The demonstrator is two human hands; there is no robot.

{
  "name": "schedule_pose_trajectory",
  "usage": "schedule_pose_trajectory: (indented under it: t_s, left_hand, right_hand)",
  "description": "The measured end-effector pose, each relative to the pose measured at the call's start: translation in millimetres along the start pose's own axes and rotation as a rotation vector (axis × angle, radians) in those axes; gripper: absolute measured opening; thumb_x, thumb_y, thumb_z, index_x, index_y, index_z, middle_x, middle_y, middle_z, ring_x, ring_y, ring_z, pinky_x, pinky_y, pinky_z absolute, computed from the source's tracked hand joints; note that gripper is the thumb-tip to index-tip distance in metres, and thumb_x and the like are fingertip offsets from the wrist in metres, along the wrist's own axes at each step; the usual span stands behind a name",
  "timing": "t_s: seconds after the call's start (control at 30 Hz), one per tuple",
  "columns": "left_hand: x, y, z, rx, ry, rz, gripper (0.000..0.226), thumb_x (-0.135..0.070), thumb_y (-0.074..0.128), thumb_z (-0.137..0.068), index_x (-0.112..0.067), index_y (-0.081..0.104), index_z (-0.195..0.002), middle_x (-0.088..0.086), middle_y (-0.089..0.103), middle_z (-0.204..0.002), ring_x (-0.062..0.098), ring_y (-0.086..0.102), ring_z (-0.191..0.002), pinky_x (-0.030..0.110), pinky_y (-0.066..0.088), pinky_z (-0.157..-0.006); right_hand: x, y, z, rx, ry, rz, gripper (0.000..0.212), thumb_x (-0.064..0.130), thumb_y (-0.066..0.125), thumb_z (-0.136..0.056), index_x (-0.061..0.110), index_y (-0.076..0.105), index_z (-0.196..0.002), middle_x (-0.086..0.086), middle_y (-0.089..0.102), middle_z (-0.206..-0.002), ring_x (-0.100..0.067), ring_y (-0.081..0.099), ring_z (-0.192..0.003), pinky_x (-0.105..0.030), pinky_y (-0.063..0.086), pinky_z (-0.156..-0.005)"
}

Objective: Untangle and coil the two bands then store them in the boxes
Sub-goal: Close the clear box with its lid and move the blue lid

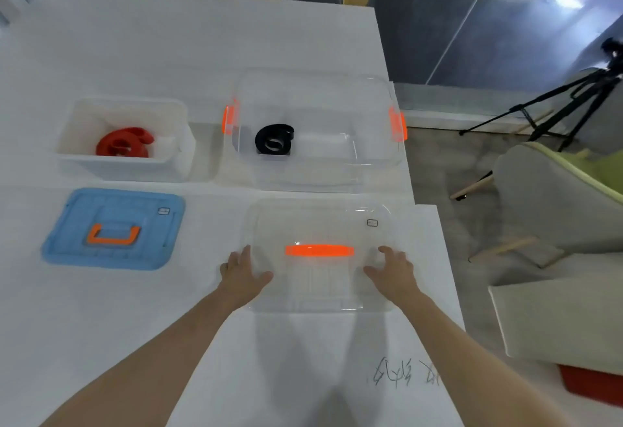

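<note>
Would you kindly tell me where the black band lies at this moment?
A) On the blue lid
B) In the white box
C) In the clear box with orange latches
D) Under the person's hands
C: the coiled black band lies inside the clear box, while the white box holds the red band.

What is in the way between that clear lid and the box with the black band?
Nothing visible. Only a bare strip of table separates the clear lid from the clear box, whose top is open; the black band lies coiled inside it.
</note>
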State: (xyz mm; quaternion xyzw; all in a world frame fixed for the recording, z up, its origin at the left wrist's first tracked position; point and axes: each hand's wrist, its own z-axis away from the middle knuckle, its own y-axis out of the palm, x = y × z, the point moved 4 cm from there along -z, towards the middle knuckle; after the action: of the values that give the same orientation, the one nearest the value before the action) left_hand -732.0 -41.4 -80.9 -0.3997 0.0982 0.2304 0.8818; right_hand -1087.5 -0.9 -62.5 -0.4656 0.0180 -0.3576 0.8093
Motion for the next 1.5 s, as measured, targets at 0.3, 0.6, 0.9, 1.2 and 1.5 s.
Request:
schedule_pose_trajectory:
  t_s: [0.3, 0.6, 0.9, 1.2, 1.5]
  left_hand:
    - [-11, 0, 24, -0.11, -0.115, 0.253, 0.095, -0.063, 0.062, -0.091, -0.021, 0.017, -0.163, 0.017, 0.026, -0.163, 0.041, 0.02, -0.15, 0.045, 0.021, -0.12]
    - [-24, -33, 97, -0.262, 0.047, 0.291, 0.087, -0.058, 0.058, -0.097, -0.03, 0.011, -0.164, 0.011, 0.008, -0.171, 0.035, 0.006, -0.155, 0.056, 0.017, -0.122]
    - [-52, -90, 139, -0.424, 0.217, 0.329, 0.082, -0.055, 0.057, -0.098, -0.034, 0.013, -0.163, 0.004, 0.005, -0.171, 0.032, 0.005, -0.155, 0.059, 0.019, -0.122]
    - [-91, -170, 78, -0.467, 0.235, 0.306, 0.084, -0.058, 0.056, -0.096, -0.021, 0.022, -0.162, 0.013, 0.027, -0.165, 0.04, 0.021, -0.151, 0.056, 0.022, -0.121]
    - [-139, -234, -21, -0.42, 0.179, 0.323, 0.08, -0.059, 0.058, -0.095, -0.022, 0.028, -0.16, 0.015, 0.041, -0.156, 0.039, 0.032, -0.145, 0.046, 0.028, -0.113]
  right_hand:
    - [-10, 7, 21, -0.072, 0.019, -0.142, 0.072, 0.059, 0.074, -0.088, 0.029, 0.051, -0.149, -0.011, 0.052, -0.145, -0.036, 0.041, -0.14, -0.05, 0.04, -0.112]
    - [-7, -34, 84, -0.254, -0.099, -0.223, 0.068, 0.067, 0.071, -0.088, 0.035, 0.052, -0.145, -0.013, 0.041, -0.159, -0.039, 0.033, -0.146, -0.059, 0.042, -0.114]
    - [27, -96, 113, -0.465, -0.21, -0.303, 0.063, 0.059, 0.075, -0.088, 0.033, 0.055, -0.141, -0.014, 0.042, -0.159, -0.04, 0.034, -0.145, -0.058, 0.038, -0.117]
    - [85, -136, 55, -0.446, -0.266, -0.321, 0.056, 0.061, 0.072, -0.09, 0.031, 0.059, -0.136, -0.013, 0.05, -0.151, -0.041, 0.04, -0.142, -0.055, 0.04, -0.115]
    - [148, -196, -31, -0.373, -0.241, -0.312, 0.051, 0.055, 0.066, -0.097, 0.024, 0.061, -0.137, -0.013, 0.057, -0.147, -0.037, 0.038, -0.142, -0.051, 0.041, -0.113]
